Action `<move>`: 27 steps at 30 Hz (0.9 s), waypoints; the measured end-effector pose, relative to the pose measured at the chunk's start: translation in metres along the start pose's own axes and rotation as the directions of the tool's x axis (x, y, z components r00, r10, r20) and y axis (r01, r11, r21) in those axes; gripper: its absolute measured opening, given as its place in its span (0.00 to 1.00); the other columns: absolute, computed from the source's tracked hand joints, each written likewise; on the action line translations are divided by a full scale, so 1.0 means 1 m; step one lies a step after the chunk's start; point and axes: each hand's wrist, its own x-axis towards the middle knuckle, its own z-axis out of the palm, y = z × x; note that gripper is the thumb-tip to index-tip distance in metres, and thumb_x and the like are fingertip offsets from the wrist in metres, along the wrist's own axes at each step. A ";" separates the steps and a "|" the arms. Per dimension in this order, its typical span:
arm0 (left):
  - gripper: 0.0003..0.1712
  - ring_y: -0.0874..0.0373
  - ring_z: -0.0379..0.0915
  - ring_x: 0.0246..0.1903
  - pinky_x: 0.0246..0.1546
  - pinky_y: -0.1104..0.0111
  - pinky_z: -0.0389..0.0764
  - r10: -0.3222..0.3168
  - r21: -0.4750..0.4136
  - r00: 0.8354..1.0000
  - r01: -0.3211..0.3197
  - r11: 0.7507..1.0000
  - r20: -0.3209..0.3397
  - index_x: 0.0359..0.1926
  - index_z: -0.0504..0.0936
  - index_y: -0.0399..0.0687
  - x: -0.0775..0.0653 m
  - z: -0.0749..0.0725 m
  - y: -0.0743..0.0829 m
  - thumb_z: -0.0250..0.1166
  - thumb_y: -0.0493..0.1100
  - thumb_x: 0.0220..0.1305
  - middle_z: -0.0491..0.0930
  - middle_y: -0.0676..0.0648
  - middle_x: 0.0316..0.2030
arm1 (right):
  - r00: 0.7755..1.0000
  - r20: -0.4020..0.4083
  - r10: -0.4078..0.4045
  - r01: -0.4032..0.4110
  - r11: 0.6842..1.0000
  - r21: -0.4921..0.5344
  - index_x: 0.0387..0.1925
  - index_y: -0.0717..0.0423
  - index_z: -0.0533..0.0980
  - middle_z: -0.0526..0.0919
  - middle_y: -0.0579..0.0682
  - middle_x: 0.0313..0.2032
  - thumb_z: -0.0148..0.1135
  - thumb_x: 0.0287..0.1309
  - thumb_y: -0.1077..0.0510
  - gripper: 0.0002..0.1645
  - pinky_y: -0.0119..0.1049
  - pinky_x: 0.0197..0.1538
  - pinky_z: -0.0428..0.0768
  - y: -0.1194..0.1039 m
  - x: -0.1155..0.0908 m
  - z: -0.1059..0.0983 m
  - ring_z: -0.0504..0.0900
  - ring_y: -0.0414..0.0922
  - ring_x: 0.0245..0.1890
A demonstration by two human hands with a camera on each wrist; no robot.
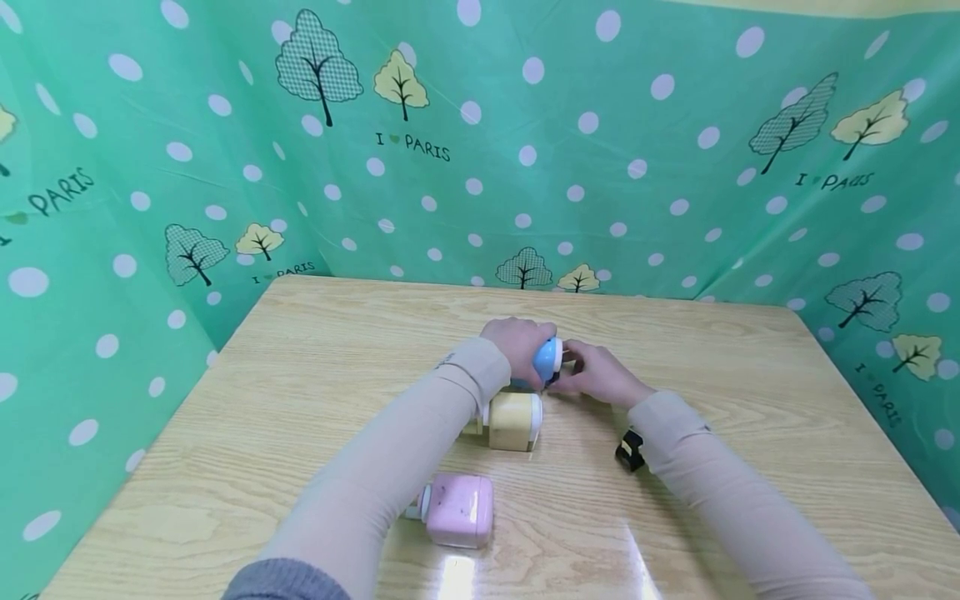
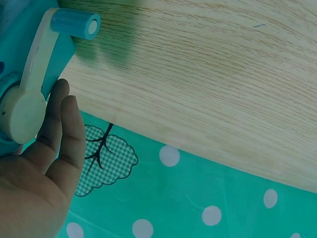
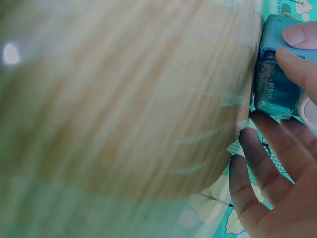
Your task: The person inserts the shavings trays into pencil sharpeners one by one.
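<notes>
My left hand (image 1: 520, 346) grips a blue crank pencil sharpener (image 1: 547, 360) from above, near the middle of the table. Its white crank arm (image 2: 38, 54) with a blue knob (image 2: 74, 23) shows in the left wrist view, beside the left fingers. From the right, my right hand (image 1: 596, 375) meets the sharpener's other end. In the right wrist view its thumb and fingertips are on opposite edges of the dark see-through shavings drawer (image 3: 276, 91). A yellow sharpener (image 1: 513, 422) lies just nearer than the blue one, its crank end partly behind the left sleeve.
A pink sharpener (image 1: 459, 510) lies closer to the front, by the left forearm. A small black object with a yellow patch (image 1: 630, 451) is partly covered by the right sleeve. Green dotted cloth (image 1: 480, 167) hangs behind the wooden table (image 1: 735, 367) and along its sides.
</notes>
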 end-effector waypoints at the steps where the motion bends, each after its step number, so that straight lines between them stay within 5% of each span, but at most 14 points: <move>1: 0.42 0.57 0.79 0.43 0.41 0.61 0.81 -0.001 -0.002 1.000 0.001 1.000 -0.001 0.59 0.74 0.58 0.000 0.000 0.000 0.77 0.63 0.42 0.83 0.52 0.49 | 1.000 0.001 -0.003 0.003 1.000 -0.003 0.62 0.63 0.75 0.81 0.66 0.58 0.75 0.49 0.50 0.40 0.51 0.51 0.79 0.000 0.000 0.000 0.81 0.53 0.47; 20: 0.43 0.56 0.79 0.44 0.42 0.60 0.81 -0.003 -0.004 1.000 0.003 1.000 -0.005 0.59 0.74 0.57 -0.001 0.001 0.001 0.77 0.63 0.41 0.83 0.52 0.49 | 1.000 0.031 0.001 -0.003 0.997 0.082 0.66 0.68 0.71 0.78 0.68 0.61 0.73 0.52 0.53 0.42 0.54 0.58 0.76 0.005 -0.003 -0.004 0.78 0.59 0.56; 27: 0.42 0.56 0.79 0.43 0.42 0.61 0.81 -0.007 -0.010 1.000 0.007 1.000 -0.005 0.59 0.74 0.58 -0.002 0.000 0.001 0.77 0.62 0.42 0.83 0.52 0.49 | 1.000 0.023 0.004 -0.006 0.998 0.067 0.65 0.66 0.73 0.79 0.66 0.61 0.73 0.52 0.51 0.41 0.49 0.51 0.77 0.006 -0.005 -0.004 0.78 0.52 0.47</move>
